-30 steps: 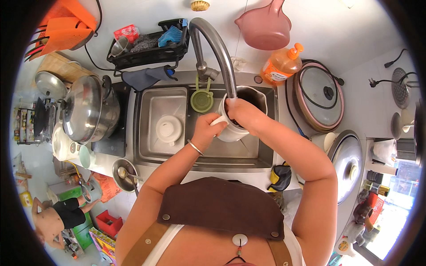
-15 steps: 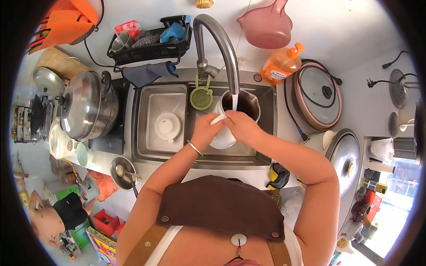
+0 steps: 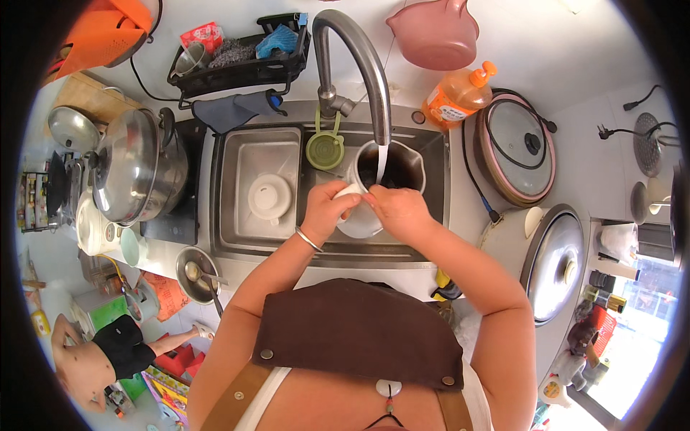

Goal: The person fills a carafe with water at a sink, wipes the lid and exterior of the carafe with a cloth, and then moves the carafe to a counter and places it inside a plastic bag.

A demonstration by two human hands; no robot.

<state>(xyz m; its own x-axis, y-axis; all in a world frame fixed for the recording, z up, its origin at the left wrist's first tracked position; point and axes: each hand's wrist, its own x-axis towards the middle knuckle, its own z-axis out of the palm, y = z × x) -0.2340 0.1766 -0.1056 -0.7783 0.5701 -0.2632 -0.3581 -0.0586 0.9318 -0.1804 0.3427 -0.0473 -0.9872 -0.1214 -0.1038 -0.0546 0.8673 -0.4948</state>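
White jug (image 3: 361, 224) under a running tap (image 3: 376, 93), both hands on it

You are holding the jug in the right-hand basin of the sink (image 3: 295, 253), its mouth opening upward beneath the spout, so that the stream (image 3: 382, 162) is falling inside. Your left hand (image 3: 325, 212) is gripping the handle (image 3: 348, 192), fingers closed around it, presumably because that side is giving the surest hold as water is adding weight. Your right hand (image 3: 399, 212) is touching the near rim just beside the handle, fingers bent, probably for steadying; I cannot tell whether they are pinching the wall or dipping inside, as the knuckles are covering the tips.

A white lid (image 3: 269, 197) is lying apart in the left basin, perhaps to leave the mouth free. A green strainer (image 3: 325, 150) is hanging by its loop near the tap's base, likely keeping within reach.

Your hands are hiding much of the jug's near side, so I cannot tell whether its base is resting on the basin floor. The dark interior is masking the water level. Your right forearm is partly covering a yellow-and-black item (image 3: 446, 286), and the picture's round edge is cutting off an orange holder (image 3: 100, 39) at upper left
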